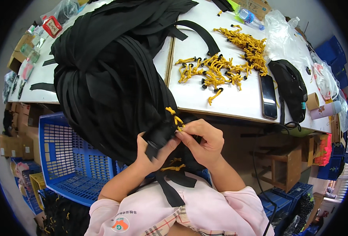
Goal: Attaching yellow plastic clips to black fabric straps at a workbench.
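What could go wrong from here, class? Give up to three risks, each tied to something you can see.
1. The yellow cord at the right hand's fingertips is thin, so it might slip while the left hand holds the black strap.
2. The heap of black straps hangs over the table's front edge; a tug could drag more down.
3. The phone lies near that edge and might get knocked off.

Black straps (99, 94) are made of matt cloth; yellow loops (256, 56) are formed of cord; crate (60, 177) is moulded in blue plastic; tabletop (241, 103) is finished smooth; phone (268, 97) is faced glossy.
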A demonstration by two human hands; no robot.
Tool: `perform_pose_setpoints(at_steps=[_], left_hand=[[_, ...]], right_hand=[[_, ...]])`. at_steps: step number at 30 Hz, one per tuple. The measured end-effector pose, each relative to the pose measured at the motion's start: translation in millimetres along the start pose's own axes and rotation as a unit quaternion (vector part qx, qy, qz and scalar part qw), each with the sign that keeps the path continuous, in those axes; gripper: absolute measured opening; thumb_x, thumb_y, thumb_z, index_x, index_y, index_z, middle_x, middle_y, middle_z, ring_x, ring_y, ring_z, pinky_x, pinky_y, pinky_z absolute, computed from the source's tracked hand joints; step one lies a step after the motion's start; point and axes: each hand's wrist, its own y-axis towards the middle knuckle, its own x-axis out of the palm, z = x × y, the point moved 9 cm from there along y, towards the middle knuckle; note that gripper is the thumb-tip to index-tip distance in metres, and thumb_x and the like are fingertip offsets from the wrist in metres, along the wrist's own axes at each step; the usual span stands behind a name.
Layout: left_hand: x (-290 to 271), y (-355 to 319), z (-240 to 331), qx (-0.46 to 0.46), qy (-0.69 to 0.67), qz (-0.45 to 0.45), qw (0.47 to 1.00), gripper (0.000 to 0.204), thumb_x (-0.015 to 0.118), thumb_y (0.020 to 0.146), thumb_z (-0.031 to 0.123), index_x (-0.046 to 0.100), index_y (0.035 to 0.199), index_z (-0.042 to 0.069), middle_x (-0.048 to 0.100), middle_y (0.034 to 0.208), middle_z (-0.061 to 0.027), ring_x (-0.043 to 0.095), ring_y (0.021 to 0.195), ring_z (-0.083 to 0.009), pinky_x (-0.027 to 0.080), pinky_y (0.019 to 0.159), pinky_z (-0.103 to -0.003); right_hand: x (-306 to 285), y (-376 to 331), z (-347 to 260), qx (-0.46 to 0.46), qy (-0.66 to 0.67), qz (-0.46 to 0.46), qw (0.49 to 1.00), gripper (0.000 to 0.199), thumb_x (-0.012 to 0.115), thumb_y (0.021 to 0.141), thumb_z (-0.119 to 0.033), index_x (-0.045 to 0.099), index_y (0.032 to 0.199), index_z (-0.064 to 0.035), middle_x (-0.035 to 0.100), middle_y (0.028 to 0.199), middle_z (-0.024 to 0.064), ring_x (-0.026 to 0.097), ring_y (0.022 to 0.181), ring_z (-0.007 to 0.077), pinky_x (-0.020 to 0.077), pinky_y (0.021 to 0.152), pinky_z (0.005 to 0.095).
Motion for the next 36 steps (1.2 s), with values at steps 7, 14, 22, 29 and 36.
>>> perform_pose_setpoints(at_steps=[7, 14, 22, 29, 36], left_hand=[[-9, -1, 6, 0.055, -0.015, 0.071, 0.996, 0.022, 0.059, 0.077, 0.007, 0.054, 0.097, -0.001, 0.055, 0.096, -0.0069, 0.051, 0.087, -0.0125, 0.041, 0.078, -0.023], [0, -2, -16, -0.125, -0.247, 0.028, 0.961, 0.023, 0.059, 0.076, 0.006, 0.054, 0.097, -0.002, 0.057, 0.092, -0.0065, 0.052, 0.087, -0.0133, 0.041, 0.078, -0.025], [4, 1, -6, -0.062, -0.163, -0.022, 0.984, 0.023, 0.055, 0.078, 0.005, 0.053, 0.100, 0.000, 0.057, 0.093, -0.0059, 0.051, 0.086, -0.0120, 0.041, 0.079, -0.025], [-2, 0, -9, -0.040, -0.130, 0.001, 0.991, 0.021, 0.051, 0.080, 0.004, 0.052, 0.100, 0.000, 0.054, 0.098, -0.0054, 0.050, 0.090, -0.0126, 0.039, 0.082, -0.025], [-3, 2, 23, 0.061, 0.035, -0.017, 0.997, 0.021, 0.051, 0.081, 0.006, 0.052, 0.101, 0.000, 0.054, 0.097, -0.0070, 0.052, 0.088, -0.0148, 0.040, 0.080, -0.026]], right_hand=[[6, -23, 20, 0.122, 0.069, 0.062, 0.988, 0.016, 0.062, 0.069, 0.003, 0.055, 0.084, 0.0015, 0.054, 0.074, 0.0087, 0.053, 0.059, 0.0124, 0.0426, 0.051, 0.0206], [18, -24, 40, 0.263, 0.330, 0.015, 0.906, 0.004, 0.055, 0.076, -0.001, 0.054, 0.078, 0.0018, 0.048, 0.067, 0.0025, 0.045, 0.052, 0.0064, 0.0377, 0.044, 0.0180], [41, -38, 50, 0.425, 0.482, -0.091, 0.761, 0.007, 0.058, 0.074, -0.003, 0.052, 0.070, -0.0013, 0.051, 0.064, 0.0027, 0.041, 0.046, 0.0040, 0.0324, 0.037, 0.0168], [30, -34, 49, 0.348, 0.354, 0.011, 0.868, 0.005, 0.056, 0.075, -0.002, 0.052, 0.074, 0.0001, 0.047, 0.064, 0.0009, 0.039, 0.046, 0.0033, 0.0316, 0.040, 0.0165], [27, -32, 30, 0.194, 0.221, -0.044, 0.955, 0.009, 0.053, 0.080, -0.006, 0.051, 0.076, 0.0012, 0.042, 0.061, 0.0009, 0.037, 0.050, 0.0031, 0.0275, 0.043, 0.0170]])
